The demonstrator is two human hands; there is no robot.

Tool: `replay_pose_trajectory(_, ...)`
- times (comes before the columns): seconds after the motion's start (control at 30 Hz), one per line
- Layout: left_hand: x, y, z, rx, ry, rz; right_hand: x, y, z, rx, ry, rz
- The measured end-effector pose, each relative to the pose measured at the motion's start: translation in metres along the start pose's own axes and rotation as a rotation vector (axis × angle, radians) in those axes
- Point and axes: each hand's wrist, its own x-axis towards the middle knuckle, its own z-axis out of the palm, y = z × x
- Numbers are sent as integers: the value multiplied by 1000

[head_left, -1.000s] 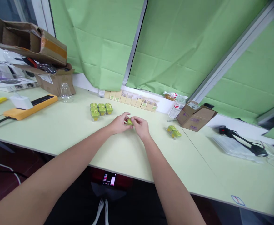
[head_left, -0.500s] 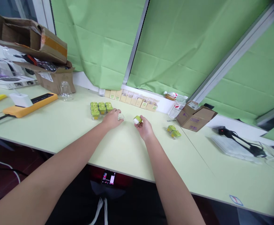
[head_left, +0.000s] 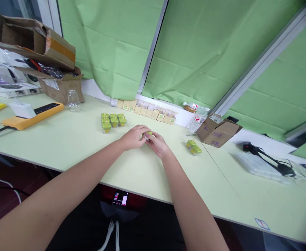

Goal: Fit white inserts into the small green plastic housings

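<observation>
My left hand (head_left: 134, 137) and my right hand (head_left: 158, 144) meet above the middle of the table. Between their fingers is a small box with a green lid (head_left: 149, 132), and a bit of white shows below the lid. Both hands are closed on it, and the fingers cover most of it. To the left of my hands stand several small clear boxes with green lids (head_left: 113, 121), set close together in rows. Off to the right, a smaller group of the same boxes (head_left: 194, 147) sits on the table (head_left: 139, 170).
Small cardboard boxes (head_left: 147, 111) line the wall under the green curtain. Plastic bottles (head_left: 196, 122) and a brown carton (head_left: 218, 130) stand at the back right. An orange power strip (head_left: 34, 116), a clear jar (head_left: 73, 101) and stacked cartons (head_left: 61, 85) are at left.
My left hand has moved right, away from the rows of boxes, to meet my right hand. My right hand has shifted slightly left with the green-lidded box. The hands now touch around it.
</observation>
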Motion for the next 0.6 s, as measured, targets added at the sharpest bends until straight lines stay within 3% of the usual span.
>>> replay_pose_trajectory(0.2,1,-9,1,-134,34,-85,0,-2,-1,20,-85,24)
replay_pose_trajectory(0.37,1,-8,1,-190,-12,-109,2,-1,-6,2,-95,68)
replay_pose_trajectory(0.6,-4,-4,0,-80,-49,-132,0,2,-7,-47,-152,83)
